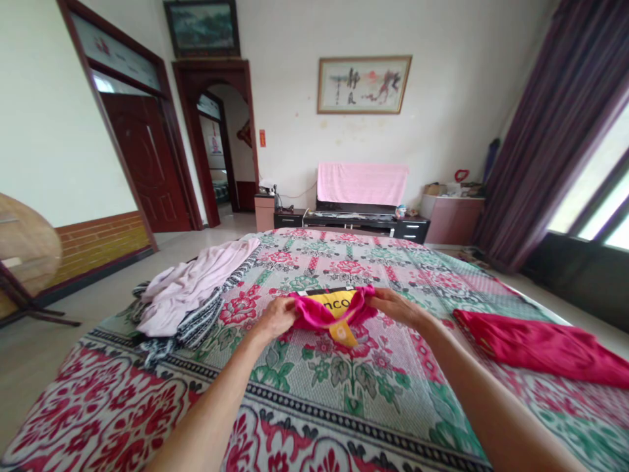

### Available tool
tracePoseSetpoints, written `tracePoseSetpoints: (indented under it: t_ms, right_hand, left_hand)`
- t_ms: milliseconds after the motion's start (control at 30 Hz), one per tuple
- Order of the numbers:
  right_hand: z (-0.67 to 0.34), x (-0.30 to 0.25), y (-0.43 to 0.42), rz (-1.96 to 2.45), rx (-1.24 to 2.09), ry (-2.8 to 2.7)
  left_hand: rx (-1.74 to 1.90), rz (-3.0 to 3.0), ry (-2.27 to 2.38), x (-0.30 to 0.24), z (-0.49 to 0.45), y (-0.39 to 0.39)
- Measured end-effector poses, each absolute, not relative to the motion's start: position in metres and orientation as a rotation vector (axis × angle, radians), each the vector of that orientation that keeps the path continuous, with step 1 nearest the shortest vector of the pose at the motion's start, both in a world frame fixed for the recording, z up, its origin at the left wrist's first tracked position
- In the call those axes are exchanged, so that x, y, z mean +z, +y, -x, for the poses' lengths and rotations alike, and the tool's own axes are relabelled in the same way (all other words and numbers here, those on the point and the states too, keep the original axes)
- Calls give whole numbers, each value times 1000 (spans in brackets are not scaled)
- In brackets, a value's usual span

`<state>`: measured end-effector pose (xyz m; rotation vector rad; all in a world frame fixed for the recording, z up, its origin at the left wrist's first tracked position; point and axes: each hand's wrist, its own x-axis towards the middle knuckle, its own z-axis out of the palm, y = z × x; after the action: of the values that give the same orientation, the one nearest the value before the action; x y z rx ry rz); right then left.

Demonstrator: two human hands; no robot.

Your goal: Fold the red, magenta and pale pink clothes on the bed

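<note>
A small bright pink garment (312,312) with a yellow, dark-lettered part is stretched between my two hands above the flowered bedcover (295,262). My left hand (278,318) is closed on its left edge, fingers pinching the pink cloth. On the other side, my right hand (396,307) grips the right end of the same cloth. The pink edge sags between the hands, and a yellow piece hangs from its middle. I cannot tell what kind of garment it is.
To the left lies a pile of clothes with a pale pink garment (196,278) over black-and-white patterned cloth. A folded red garment (545,347) lies at the right. Beyond the bedcover stands a low black cabinet (413,229) with a pink cloth (362,183) draped above it.
</note>
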<state>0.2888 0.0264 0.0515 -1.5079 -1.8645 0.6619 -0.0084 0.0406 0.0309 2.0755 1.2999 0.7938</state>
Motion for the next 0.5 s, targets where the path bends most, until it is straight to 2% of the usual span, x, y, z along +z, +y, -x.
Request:
tracePoseSetpoints:
  t_ms: [133, 300, 500]
  right_hand:
    - [-280, 23, 54, 1658, 505, -1554]
    - [-285, 9, 54, 1668, 465, -1429]
    - [-287, 14, 46, 1698, 473, -1485]
  left_hand:
    - [976, -1887, 1752, 13, -5, 51]
    - [1038, -1905, 1691, 7, -4, 51]
    - [968, -2124, 1873, 11, -4, 43]
